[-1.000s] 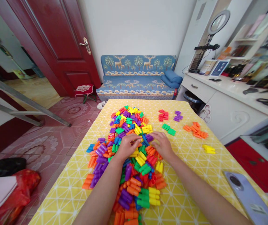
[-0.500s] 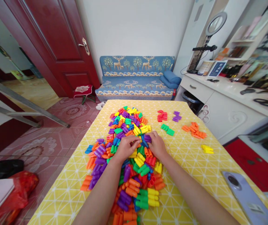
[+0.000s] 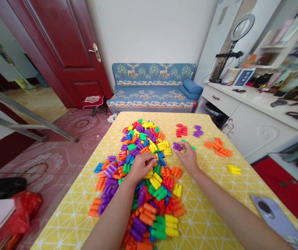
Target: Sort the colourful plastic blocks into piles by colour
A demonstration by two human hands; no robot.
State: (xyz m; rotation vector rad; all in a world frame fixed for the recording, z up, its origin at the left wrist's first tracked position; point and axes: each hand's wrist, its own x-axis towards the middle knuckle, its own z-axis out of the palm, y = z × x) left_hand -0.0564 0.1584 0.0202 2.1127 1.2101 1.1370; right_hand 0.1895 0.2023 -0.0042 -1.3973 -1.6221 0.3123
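A long heap of colored plastic pieces [image 3: 141, 201] runs down the yellow table. My right hand [image 3: 187, 156] pinches a purple piece [image 3: 177, 146] just right of the heap and partly covers the green pieces [image 3: 193, 148]. Over the middle of the heap is my left hand [image 3: 143, 165], thumb and fingertips brought close together; whether anything is between them is too small to tell. Small same-color groups lie on the right: red pieces [image 3: 181, 130], purple pieces [image 3: 198, 131], orange pieces [image 3: 218, 147] and yellow pieces [image 3: 233, 169].
A phone [image 3: 276, 215] lies at the table's right front. Beyond the patterned tablecloth [image 3: 203, 119] stands a blue sofa [image 3: 154, 90]. At the right is a white dresser [image 3: 263, 118] with a ring light; a red stool [image 3: 93, 101] stands by the door at the left.
My right hand has moved right, out of the heap, carrying the purple piece toward the green group. My left hand has barely moved.
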